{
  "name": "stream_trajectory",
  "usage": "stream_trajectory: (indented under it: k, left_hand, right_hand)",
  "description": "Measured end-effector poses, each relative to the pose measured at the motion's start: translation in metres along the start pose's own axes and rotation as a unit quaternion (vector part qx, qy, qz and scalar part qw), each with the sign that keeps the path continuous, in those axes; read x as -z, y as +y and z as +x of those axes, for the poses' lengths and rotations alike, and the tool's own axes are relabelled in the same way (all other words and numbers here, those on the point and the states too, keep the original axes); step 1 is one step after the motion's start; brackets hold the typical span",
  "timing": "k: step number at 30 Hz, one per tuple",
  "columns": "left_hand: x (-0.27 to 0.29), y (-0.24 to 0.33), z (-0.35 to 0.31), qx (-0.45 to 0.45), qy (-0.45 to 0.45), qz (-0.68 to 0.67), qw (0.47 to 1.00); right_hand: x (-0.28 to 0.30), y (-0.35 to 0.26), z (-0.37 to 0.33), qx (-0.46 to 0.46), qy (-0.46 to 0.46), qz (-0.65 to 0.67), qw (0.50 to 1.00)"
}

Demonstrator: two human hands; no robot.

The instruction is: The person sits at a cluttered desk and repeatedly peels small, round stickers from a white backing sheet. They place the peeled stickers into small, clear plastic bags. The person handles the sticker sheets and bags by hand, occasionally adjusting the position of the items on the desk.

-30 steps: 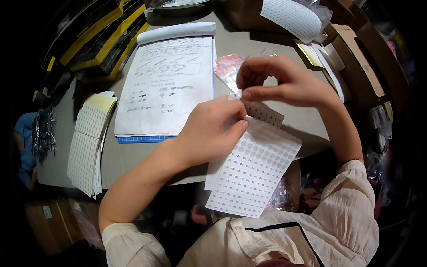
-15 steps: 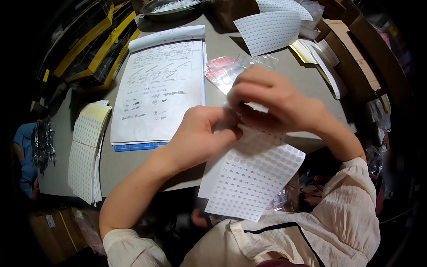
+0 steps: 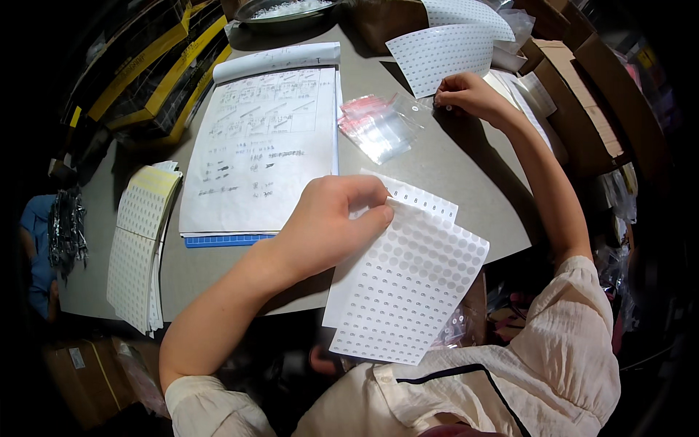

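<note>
My left hand (image 3: 331, 215) is closed, thumb and fingers pinching the upper left corner of white sticker sheets (image 3: 397, 309). The sheets hang over the table's front edge toward my lap. Rows of small printed round labels cover them, with a band of bare grey circles where stickers are gone. My right hand (image 3: 470, 98) reaches to the far right of the table, fingertips drawn together just below a curled label sheet. Beside those fingertips lie small clear pieces with round labels; what the fingers grip is too small to tell. Between my hands lies a pile of clear zip bags (image 3: 375, 127) with red tops.
A clipboard with handwritten paper (image 3: 255, 160) lies left of centre. Further left is a banded stack of label sheets (image 3: 138, 240). A curled label sheet (image 3: 444, 58) and cardboard boxes (image 3: 575, 95) stand at the far right. A metal bowl (image 3: 284, 14) sits at the back.
My right hand has moved away from the sheets, out to the far right of the table. My left hand keeps its hold, and the sheet tops and zip bags show more fully.
</note>
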State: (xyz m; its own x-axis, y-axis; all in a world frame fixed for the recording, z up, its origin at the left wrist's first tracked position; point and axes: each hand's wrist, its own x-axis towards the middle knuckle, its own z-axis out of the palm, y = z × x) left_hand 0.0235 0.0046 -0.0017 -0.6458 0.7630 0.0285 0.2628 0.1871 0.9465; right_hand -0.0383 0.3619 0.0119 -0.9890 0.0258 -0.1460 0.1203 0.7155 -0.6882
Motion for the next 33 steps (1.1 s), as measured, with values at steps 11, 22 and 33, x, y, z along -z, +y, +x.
stream_trajectory:
  k: [11, 22, 33]
  left_hand:
    - [-0.002, -0.004, 0.0, -0.021, 0.014, 0.023, 0.999]
    - [-0.002, -0.001, 0.0, -0.014, 0.022, 0.025, 0.999]
    - [-0.002, 0.003, 0.0, -0.006, 0.018, 0.04, 0.999]
  right_hand:
    - [-0.008, -0.041, -0.013, 0.081, -0.011, -0.034, 0.996]
    - [-0.031, -0.054, 0.017, 0.159, -0.007, 0.069, 0.985]
    - [-0.046, -0.042, 0.017, 0.086, 0.005, 0.08, 0.993]
